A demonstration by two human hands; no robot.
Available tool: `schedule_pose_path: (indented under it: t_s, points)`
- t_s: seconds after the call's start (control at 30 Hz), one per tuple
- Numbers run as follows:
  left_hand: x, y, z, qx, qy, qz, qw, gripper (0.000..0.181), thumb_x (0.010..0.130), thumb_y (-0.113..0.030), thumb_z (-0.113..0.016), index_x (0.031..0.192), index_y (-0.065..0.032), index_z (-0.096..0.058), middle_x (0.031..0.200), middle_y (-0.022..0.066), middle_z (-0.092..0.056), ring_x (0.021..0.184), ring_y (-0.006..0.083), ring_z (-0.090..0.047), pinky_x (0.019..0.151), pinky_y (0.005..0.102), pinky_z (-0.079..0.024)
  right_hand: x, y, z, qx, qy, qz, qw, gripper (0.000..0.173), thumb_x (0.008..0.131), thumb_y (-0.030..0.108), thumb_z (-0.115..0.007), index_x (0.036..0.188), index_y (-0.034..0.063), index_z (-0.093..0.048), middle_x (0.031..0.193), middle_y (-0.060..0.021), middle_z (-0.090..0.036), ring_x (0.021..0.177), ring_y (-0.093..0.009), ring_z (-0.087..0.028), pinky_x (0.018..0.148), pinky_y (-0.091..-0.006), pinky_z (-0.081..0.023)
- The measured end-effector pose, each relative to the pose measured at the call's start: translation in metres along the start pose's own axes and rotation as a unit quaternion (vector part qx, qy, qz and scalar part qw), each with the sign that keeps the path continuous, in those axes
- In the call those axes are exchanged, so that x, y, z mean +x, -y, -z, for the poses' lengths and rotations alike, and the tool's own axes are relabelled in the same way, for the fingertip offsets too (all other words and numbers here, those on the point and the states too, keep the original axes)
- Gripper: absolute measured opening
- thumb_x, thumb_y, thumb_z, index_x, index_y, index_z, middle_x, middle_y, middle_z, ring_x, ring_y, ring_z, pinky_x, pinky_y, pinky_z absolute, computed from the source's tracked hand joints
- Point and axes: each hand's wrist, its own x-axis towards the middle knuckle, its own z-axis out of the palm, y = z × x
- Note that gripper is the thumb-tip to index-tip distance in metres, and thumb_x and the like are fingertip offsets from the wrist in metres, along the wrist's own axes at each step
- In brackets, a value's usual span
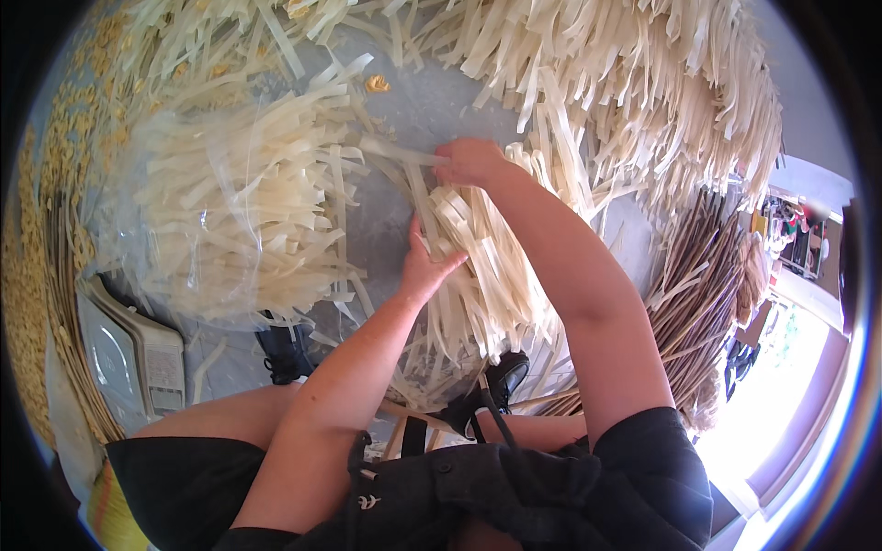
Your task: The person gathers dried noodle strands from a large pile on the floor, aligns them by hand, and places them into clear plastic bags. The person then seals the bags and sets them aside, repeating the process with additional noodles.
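Note:
My left hand (pixel 428 265) rests against the upper left side of a bundle of pale, flat, noodle-like strips (pixel 493 265), with its thumb and fingers spread around the edge. Just above the bundle, the fingers of my right hand (pixel 468 162) are closed on one end of a pale flat strip (pixel 396 151), which stretches left towards a heap. That heap of similar strips (pixel 241 206) lies to the left, partly under clear plastic film (pixel 120 200). What the strips are made of is not certain.
Many more strips (pixel 620 82) hang or lie at the upper right. Bundled thin sticks (pixel 699 275) are at the right, others (pixel 69 330) at the far left. A scale-like device (pixel 162 351) stands lower left. Yellowish pieces (pixel 24 275) cover the left edge. One orange-yellow piece (pixel 377 83) lies on the grey surface.

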Motion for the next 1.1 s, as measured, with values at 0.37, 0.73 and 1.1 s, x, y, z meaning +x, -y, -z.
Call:
schedule_pose_path:
  t_s: [0.37, 0.73, 1.1]
  points:
    - [-0.01, 0.007, -0.008, 0.048, -0.044, -0.04, 0.997, 0.102, 0.079, -0.024, -0.078, 0.151, -0.0074, -0.007, 0.138, 0.0194, -0.045, 0.125, 0.0258, -0.047, 0.104, 0.0337, -0.038, -0.037, 0.031, -0.018, 0.083, -0.078, 0.148, 0.982, 0.029, 0.088, 0.021, -0.046, 0.108, 0.0106, -0.064, 0.1, -0.0128, -0.068, 0.099, -0.032, -0.064, 0.087, -0.0441, -0.049]
    - [-0.009, 0.014, -0.006, -0.134, -0.011, -0.02, 0.991, 0.094, 0.082, -0.015, -0.075, 0.15, -0.0075, -0.01, 0.145, 0.0132, -0.036, 0.128, 0.0222, -0.042, 0.105, 0.0331, -0.038, -0.064, -0.127, 0.057, 0.156, -0.333, -0.275, 0.889, 0.051, 0.082, 0.048, -0.062, 0.112, 0.0067, -0.065, 0.115, -0.0166, -0.062, 0.108, -0.029, -0.061, 0.089, -0.0443, -0.048]
    - [-0.017, -0.013, -0.005, -0.151, 0.018, 0.021, 0.988, 0.093, 0.086, -0.02, -0.072, 0.151, -0.0129, -0.007, 0.147, 0.0109, -0.033, 0.133, 0.0221, -0.037, 0.107, 0.0349, -0.034, -0.064, -0.102, -0.006, 0.031, -0.082, -0.283, 0.955, 0.054, 0.078, 0.037, -0.067, 0.125, 0.0137, -0.055, 0.117, -0.009, -0.062, 0.112, -0.028, -0.059, 0.092, -0.0458, -0.046]
